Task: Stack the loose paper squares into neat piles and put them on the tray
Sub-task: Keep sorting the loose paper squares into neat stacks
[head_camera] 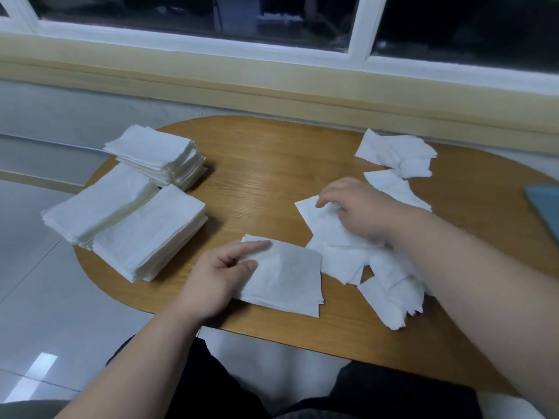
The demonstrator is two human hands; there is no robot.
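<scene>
Head view: left hand (pixel 222 272) presses the small pile (pixel 287 279) steady, index finger flat. Right hand (pixel 354 207) pinches a loose square (pixel 317 220), probably to add.

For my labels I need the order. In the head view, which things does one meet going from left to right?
Finished stacks → left hand → small pile on which it rests → right hand, pinching a loose square → blue object at the right edge.
</scene>
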